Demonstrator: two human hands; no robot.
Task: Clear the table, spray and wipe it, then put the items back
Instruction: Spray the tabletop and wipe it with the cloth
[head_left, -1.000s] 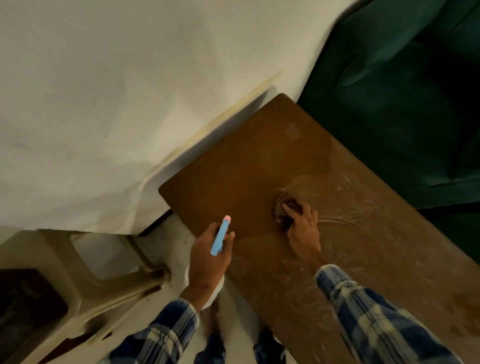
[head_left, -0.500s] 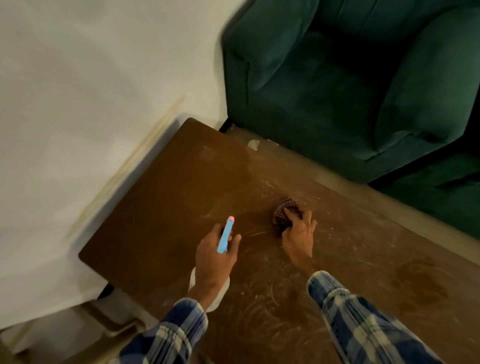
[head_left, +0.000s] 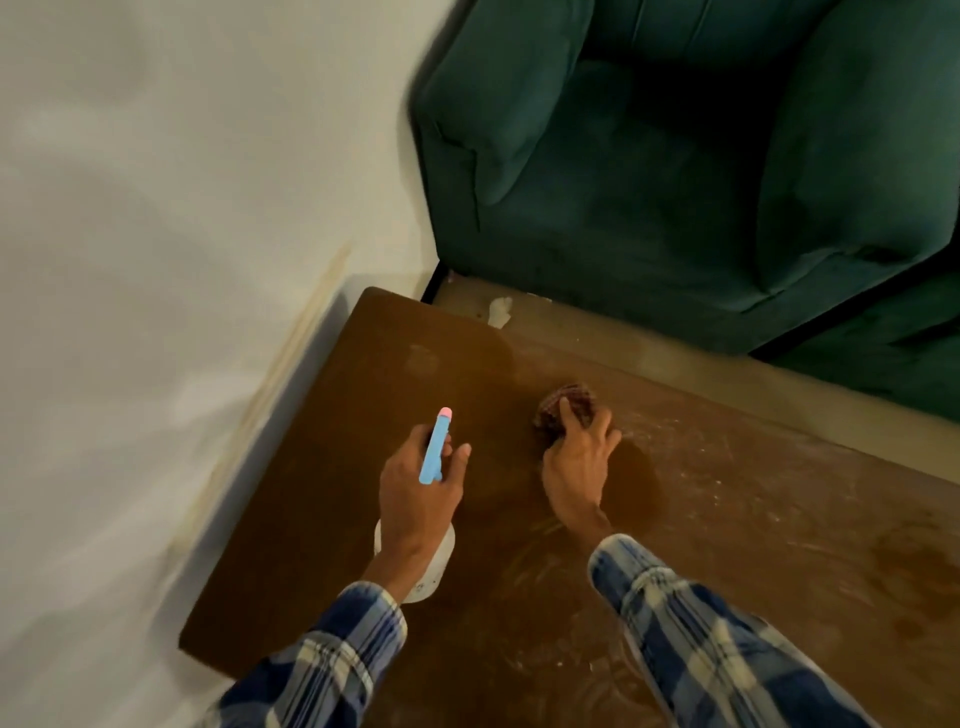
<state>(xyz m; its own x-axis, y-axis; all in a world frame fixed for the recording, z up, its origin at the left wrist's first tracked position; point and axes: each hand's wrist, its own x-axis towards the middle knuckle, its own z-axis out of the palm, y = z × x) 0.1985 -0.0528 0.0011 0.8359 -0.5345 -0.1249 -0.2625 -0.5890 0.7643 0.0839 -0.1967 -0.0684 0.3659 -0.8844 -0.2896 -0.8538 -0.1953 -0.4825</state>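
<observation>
Centre frame: left hand (head_left: 415, 499) grip closed round spray bottle (head_left: 435, 452); right hand (head_left: 576, 467) fingers curled on cloth (head_left: 563, 408), pressing it onto surface (head_left: 337, 467). Risk: bunched cloth may merely smear residue, leaving streaks

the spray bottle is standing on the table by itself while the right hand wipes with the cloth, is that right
Not quite. The spray bottle is not standing by itself: the left hand grips it over the table. The rest holds: the right hand wipes with the cloth on the table. The head view shows both.
</observation>
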